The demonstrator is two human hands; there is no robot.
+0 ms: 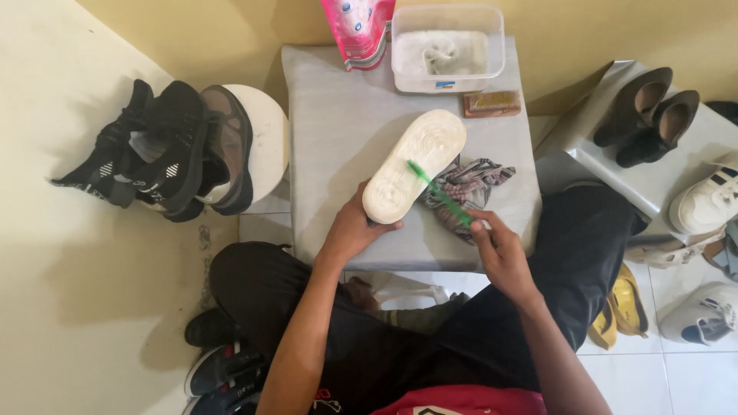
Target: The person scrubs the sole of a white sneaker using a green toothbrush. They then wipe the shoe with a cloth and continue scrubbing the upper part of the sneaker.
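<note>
A person's left hand is gripping a white shoe sole-up at the grey table's centre — fingers wrapped around its heel. The right hand, at five o'clock, is pinching a green toothbrush — bristles touching the sole.

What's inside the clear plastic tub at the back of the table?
The tub holds a crumpled white cloth, apparently in whitish foamy water. The cloth covers the tub's bottom.

Home corner used for shoe cleaning, floor level. White tiled floor, yellow painted wall. Low grey bench carries clear plastic tub of soapy water and pink detergent pouch. Black mesh sneakers and white trainers sit around it.
</note>
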